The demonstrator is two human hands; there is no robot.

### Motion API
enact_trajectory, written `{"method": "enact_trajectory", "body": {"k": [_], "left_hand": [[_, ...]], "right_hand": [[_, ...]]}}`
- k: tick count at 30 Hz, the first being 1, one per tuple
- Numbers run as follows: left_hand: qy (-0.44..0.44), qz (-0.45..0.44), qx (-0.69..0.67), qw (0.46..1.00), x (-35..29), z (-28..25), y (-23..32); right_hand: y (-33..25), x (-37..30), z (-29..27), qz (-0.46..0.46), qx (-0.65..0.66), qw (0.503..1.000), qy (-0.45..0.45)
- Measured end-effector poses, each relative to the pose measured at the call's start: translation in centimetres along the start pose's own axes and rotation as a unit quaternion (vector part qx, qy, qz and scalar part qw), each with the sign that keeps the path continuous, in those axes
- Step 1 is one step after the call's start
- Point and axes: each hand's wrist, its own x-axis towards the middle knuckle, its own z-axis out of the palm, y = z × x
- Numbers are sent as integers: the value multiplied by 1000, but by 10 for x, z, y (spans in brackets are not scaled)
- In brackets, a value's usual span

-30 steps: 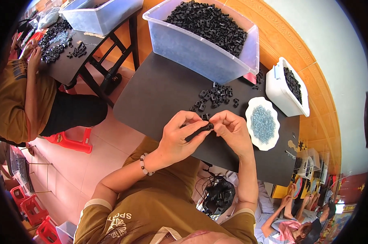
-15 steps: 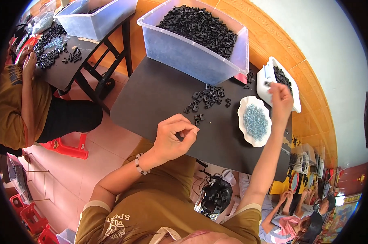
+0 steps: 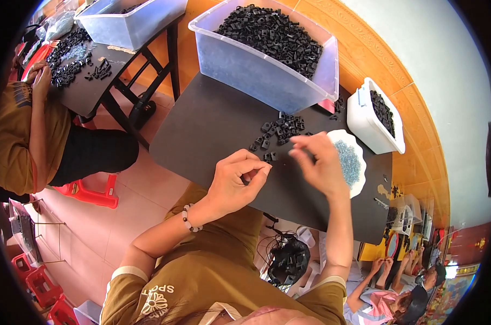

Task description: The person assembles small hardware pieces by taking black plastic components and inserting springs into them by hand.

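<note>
My left hand (image 3: 240,180) is held over the near edge of the dark table, its thumb and fingertips pinched together. Whatever lies between those fingertips is too small to make out. My right hand (image 3: 317,162) hovers beside it, thumb and forefinger apart and slightly blurred, with nothing visible between them. It partly covers a white scalloped dish (image 3: 359,187) of tiny clear-blue pieces (image 3: 347,162). Beyond the hands lies a loose pile of small black plastic parts (image 3: 282,129), and a few black parts (image 3: 270,156) sit close to my left fingertips.
A large clear tub (image 3: 256,65) heaped with black parts stands at the back of the table (image 3: 202,119). A white bin (image 3: 364,119) of black parts is at the right. At left, another person (image 3: 28,130) works at a second table (image 3: 94,89). Red stools (image 3: 94,190) stand on the floor.
My right hand has come from above the white bin, leftward and nearer, toward my left hand. A small black part at its fingertips is no longer seen there. My left hand stays pinched.
</note>
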Motion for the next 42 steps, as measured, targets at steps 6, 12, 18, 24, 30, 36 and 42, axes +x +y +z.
{"method": "enact_trajectory", "body": {"k": [6,12,18,24,30,36,42], "left_hand": [[-3,-1,16,1000,0,1,1],[-1,-22,27,999,2,1,5],[-20,-44,5,999,3,3,6],[-27,-36,10,999,5,1,1],[-18,-58,-10,998,4,1,3],[4,-68,-67,995,0,1,-5],[15,-92,-118,989,0,2,-1]], "right_hand": [[-2,-7,30,-54,-14,997,-45],[-5,-12,29,-29,16,999,-24],[-26,-11,22,-110,-7,993,39],[-37,-9,29,-156,-57,984,65],[-33,-16,29,-145,-27,987,57],[-11,-18,-1,-50,-18,995,88],[62,-42,-54,175,-96,970,136]]}}
